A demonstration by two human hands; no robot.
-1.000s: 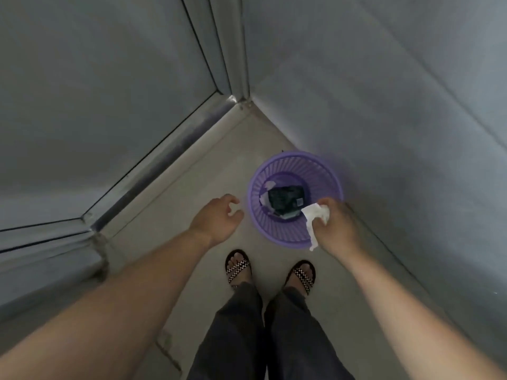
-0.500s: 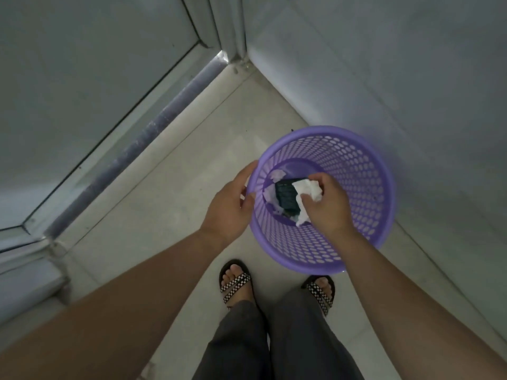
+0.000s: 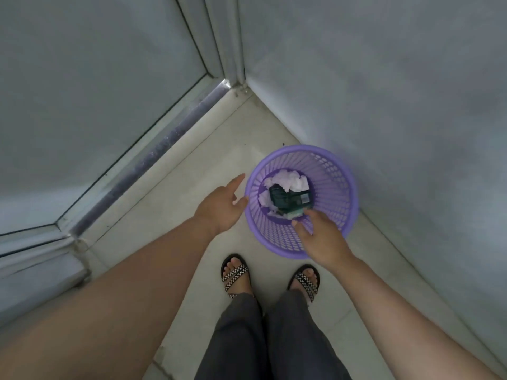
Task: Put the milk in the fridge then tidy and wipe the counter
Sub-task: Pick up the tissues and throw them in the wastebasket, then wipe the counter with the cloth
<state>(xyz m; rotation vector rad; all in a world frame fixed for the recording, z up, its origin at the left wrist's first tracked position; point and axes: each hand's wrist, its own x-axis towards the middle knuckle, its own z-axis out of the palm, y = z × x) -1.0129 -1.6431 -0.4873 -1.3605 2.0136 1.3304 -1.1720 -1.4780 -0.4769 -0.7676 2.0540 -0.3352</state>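
head view looks down into a corner where a plain grey wall meets a frosted sliding door, with a pale tiled floor between them. neither counter, fridge nor milk is in sight.

a purple perforated plastic waste basket stands upright on the floor close to the wall, just ahead of the person's chequered sandals.

the left hand hangs beside the basket's left rim with fingers straight and loose, gripping nothing; whether its thumb touches the rim i cannot tell. the right hand hovers over the near rim, fingers spread and pointing down into the basket, also empty.

a dark green packet lies at the bottom, and the crumpled white paper sits partly under it on the far side. the paper lies below and beyond the right fingertips, apart from them, with the packet between.

judging by its look, the paper is very light, soft and easily torn. if it had to come out, a pinch on any raised fold would do. the basket seems light and slightly flexible, best taken by its rim.
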